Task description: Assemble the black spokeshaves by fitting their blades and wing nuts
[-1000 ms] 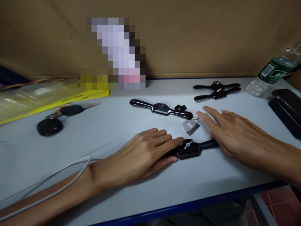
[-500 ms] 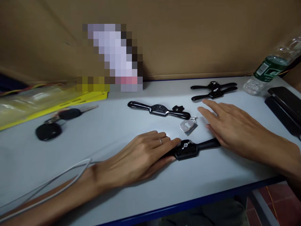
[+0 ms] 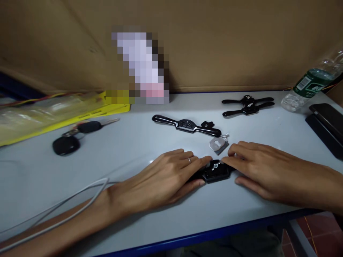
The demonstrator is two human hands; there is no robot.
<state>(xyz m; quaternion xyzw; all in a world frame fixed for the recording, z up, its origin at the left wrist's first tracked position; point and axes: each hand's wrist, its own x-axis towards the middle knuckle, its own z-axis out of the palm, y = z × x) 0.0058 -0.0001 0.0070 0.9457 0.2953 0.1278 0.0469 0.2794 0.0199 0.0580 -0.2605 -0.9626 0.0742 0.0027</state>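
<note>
The left hand (image 3: 173, 175), a ring on one finger, grips one end of a black two-handled tool (image 3: 216, 172) lying near the front edge of a pale bench (image 3: 150, 225), while the right hand (image 3: 262, 171), fingers bent, reaches over its other end, index fingertip at the centre. Whether the right hand pinches the handle cannot be told. Just beyond lie a metal blade piece (image 3: 218, 144), a small screw (image 3: 224, 136), a black notched plate (image 3: 207, 124) and a bare black frame (image 3: 187, 124). Keys (image 3: 88, 126) rest at left; two similar tools (image 3: 249, 108) and a green-labelled bottle (image 3: 305, 85) sit at far right.
</note>
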